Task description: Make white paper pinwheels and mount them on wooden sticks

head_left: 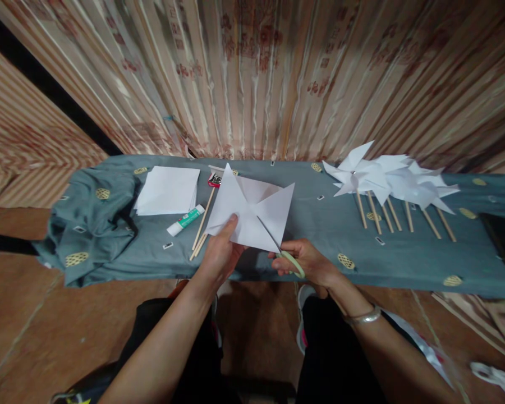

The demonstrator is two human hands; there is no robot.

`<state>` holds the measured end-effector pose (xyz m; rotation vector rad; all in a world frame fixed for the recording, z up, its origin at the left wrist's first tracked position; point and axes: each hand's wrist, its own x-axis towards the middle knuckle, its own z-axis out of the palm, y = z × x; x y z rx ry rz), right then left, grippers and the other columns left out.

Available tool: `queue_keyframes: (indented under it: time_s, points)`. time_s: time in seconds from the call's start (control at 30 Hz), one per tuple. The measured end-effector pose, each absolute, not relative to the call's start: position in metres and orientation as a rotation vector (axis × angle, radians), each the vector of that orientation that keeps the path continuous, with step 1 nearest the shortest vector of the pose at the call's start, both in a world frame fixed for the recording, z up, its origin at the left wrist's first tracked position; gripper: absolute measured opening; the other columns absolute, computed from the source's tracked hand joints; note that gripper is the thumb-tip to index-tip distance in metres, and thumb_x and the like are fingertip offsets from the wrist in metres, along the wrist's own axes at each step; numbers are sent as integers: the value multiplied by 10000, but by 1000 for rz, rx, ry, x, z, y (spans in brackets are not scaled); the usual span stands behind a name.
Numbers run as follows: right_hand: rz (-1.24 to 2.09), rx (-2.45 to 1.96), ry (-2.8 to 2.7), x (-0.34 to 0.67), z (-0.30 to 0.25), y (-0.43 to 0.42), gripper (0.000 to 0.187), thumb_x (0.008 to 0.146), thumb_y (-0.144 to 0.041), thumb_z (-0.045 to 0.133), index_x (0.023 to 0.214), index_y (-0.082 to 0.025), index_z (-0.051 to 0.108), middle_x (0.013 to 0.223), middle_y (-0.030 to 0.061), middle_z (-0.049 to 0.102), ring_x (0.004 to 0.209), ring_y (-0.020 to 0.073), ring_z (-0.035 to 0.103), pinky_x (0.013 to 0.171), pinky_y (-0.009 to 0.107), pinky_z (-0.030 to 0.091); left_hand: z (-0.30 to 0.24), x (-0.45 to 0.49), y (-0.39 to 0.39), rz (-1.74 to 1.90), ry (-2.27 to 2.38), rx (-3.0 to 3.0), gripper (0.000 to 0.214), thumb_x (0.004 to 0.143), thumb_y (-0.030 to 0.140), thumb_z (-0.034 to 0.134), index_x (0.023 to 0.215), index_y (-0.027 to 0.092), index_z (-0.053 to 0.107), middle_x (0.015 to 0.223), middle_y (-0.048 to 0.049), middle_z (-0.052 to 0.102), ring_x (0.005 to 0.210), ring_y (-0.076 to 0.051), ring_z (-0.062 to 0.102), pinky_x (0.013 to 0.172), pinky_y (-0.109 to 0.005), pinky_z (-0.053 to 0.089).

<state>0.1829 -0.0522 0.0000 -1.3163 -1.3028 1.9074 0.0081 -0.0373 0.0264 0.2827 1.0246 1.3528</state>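
Take the glue stick (186, 220) as your landmark, lying slantwise on the grey-green cloth (311, 224). The white sheet (252, 216) is to the right of it, held up over the cloth, with slits running in from its two far corners and pointed flaps lifting there. Your left hand (222, 247) grasps the sheet by its near edge, right of the glue stick, with the thumb pressed on top and the other fingers underneath. Your right hand (305, 261), farther right of the glue stick, has hold of the scissors (293, 262) by their pale green handles, the blades reaching from the sheet's near right corner towards its middle. Just beyond the glue stick is a stack of white paper (168, 191); just to its right lie several wooden sticks (202, 219), and beyond its right end sits a small red box (214, 179) whose contents are too small for you to make out. Well to the right of the glue stick, finished paper pinwheels (379, 177) overlap in a row, their stems towards you, and farther right lies a dark phone (503, 238).
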Motion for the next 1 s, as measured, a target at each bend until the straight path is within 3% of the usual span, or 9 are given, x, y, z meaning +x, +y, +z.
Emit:
queue_keyframes:
  time_s: [0.4, 1.0]
  points:
    - [1898, -1278, -1287, 185, -5, -54, 462, 511, -502, 856, 734, -135, 687, 570, -30, 599, 515, 75, 518, 496, 198, 386, 24, 11, -36, 1352, 1011, 284, 363, 883, 133, 559, 1244, 160, 568, 891, -41, 743, 788, -169, 713, 793, -299, 583]
    - [1935, -1365, -1501, 210, 7, -57, 488, 570, -559, 805, 777, -144, 651, 597, -26, 597, 550, 88, 511, 500, 210, 359, 17, 14, -26, 1400, 935, 351, 325, 849, 156, 584, 1171, 163, 625, 1088, -76, 725, 1050, -206, 667, 921, -317, 530]
